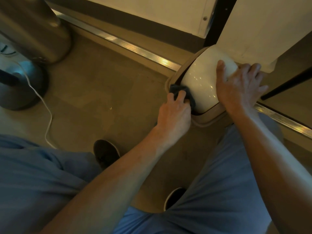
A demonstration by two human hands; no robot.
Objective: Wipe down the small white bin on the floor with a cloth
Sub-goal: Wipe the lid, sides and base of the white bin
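Head view, looking down at the floor (104, 85). Small white bin (200, 78) sits on the floor against a white cabinet (253, 22), beside a metal floor strip (135, 46). Its glossy white domed lid is tilted in a beige rim. Left hand (173, 114) has fingers curled round a dark cloth (179, 90), grip holding the cloth pressed at the left edge of the lid where it meets the rim. Right hand (239, 85) lies over the right side of the lid, thumb across the top, fingers spread and bent round the far side, grip holding the bin. Both forearms bare, blue trousers and two dark shoes below. Upper left: steel bin (33, 31), a round fan base (20, 85) and a white cable (45, 105) trailing over the floor.
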